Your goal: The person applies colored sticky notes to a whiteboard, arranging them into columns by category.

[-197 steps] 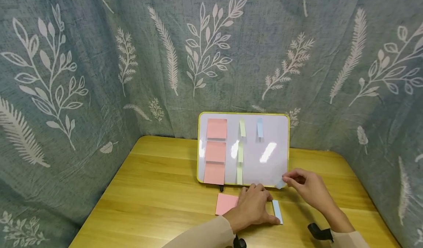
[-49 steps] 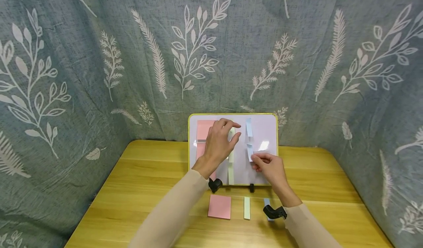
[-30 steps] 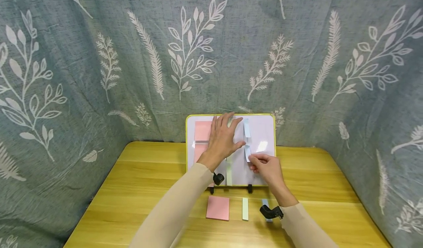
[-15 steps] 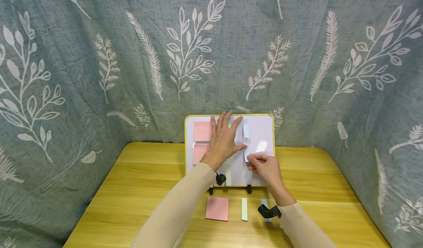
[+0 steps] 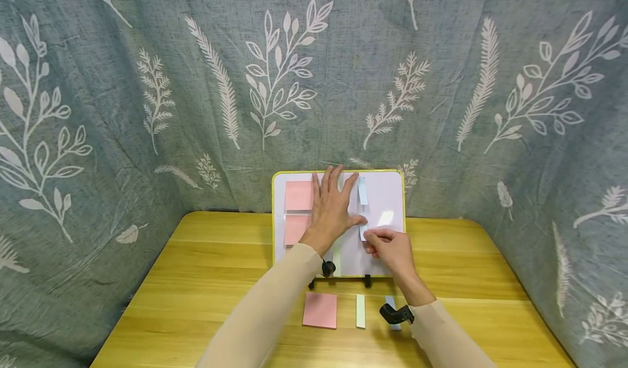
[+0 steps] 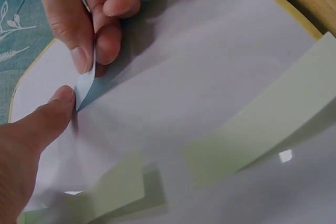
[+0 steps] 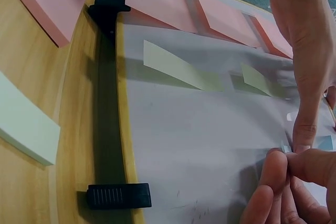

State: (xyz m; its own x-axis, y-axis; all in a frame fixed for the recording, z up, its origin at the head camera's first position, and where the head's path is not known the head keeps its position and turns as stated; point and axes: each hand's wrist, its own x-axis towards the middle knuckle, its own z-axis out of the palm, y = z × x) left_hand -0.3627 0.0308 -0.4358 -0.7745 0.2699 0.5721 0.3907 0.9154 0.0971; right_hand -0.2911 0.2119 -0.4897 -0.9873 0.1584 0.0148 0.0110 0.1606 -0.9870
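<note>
A small whiteboard [image 5: 385,193] with a yellow rim stands tilted on the table. My right hand [image 5: 394,252] pinches the lower end of a narrow blue sticky note [image 5: 363,235] between thumb and index finger. The note's upper end lies against the board, with the tip of my left thumb [image 6: 50,114] pressing there. The other fingers of my left hand [image 5: 331,207] are spread over the board toward its top edge, covering part of the green column. Directly above hangs another blue sticky note [image 5: 363,192]. In the left wrist view the pinched note [image 6: 86,86] curves away from the board.
Pink sticky notes [image 5: 298,195] line the board's left side, green ones [image 7: 173,66] beside them. In front lie a pink pad [image 5: 320,311], a green pad [image 5: 360,311] and a blue pad [image 5: 390,301], partly behind the right wrist camera [image 5: 396,314]. Black feet [image 5: 368,281] support the board.
Both hands have moved from the table and the board's lower right corner onto its middle, bringing the blue sticky note. My left thumb came down onto its top; the last half second is nearly still.
</note>
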